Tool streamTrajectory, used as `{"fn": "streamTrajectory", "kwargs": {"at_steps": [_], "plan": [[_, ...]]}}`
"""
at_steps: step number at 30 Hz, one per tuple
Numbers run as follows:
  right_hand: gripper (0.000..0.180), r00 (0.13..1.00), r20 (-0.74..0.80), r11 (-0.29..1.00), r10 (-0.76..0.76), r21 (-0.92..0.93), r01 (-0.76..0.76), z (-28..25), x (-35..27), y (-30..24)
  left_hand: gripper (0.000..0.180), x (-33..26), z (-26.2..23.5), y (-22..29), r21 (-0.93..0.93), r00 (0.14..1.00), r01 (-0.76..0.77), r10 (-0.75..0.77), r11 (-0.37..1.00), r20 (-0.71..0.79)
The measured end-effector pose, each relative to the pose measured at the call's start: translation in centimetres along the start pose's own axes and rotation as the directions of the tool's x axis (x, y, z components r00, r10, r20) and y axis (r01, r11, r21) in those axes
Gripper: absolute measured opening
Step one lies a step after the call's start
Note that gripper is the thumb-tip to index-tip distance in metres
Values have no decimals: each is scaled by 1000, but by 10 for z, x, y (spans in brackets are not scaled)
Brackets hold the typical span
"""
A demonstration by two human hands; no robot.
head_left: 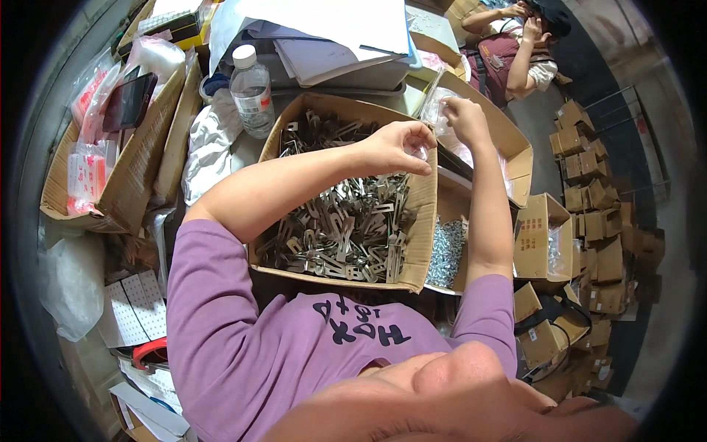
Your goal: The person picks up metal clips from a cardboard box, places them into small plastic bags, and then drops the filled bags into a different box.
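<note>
My left hand (403, 149) is above the right side of a cardboard box (418, 236), fingers curled around a small piece of clear plastic (418, 152). Inside the box lie many flat metal clips (346, 228), loosely heaped. Further right, my right hand (467, 120) is raised with bent fingers close to clear plastic bags (440, 121) in another cardboard box (520, 163). What its fingertips hold, if anything, I cannot make out. Under my right forearm, a smaller box holds silvery screws or similar small metal parts (447, 254).
A water bottle (252, 92) stands behind the clip box, beside white cloth (211, 144). Papers (317, 44) cover a grey bin at the back. On the left, a phone (129, 103) rests on a box of packets. Stacked cartons (589, 169) and another person (508, 55) are on the right.
</note>
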State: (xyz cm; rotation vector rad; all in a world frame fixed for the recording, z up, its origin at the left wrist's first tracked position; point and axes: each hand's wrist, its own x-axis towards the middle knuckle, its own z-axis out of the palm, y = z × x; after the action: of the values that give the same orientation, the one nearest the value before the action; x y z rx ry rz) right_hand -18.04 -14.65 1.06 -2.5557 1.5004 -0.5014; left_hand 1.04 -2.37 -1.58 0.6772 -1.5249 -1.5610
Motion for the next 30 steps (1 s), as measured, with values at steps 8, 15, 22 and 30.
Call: {"fn": "streamTrajectory", "kwargs": {"at_steps": [8,15,22,30], "plan": [[18,996,1,969,93,230,-90,-5,-4,1,45,0,-1,-1,-9,999,43,-43,999,-7],[18,990,-75,752,121,657,-42,-27,-35,-23,49,0,-3,-2,-48,997,73,-73,996,-8],[22,955,7,801,-297,547,245,-47,-84,-80,64,-5,3,4,-100,996,84,-82,992,23],[17,916,-44,878,-399,271,395,-43,-111,-72,53,-7,5,1,-65,992,65,-58,996,111]]}}
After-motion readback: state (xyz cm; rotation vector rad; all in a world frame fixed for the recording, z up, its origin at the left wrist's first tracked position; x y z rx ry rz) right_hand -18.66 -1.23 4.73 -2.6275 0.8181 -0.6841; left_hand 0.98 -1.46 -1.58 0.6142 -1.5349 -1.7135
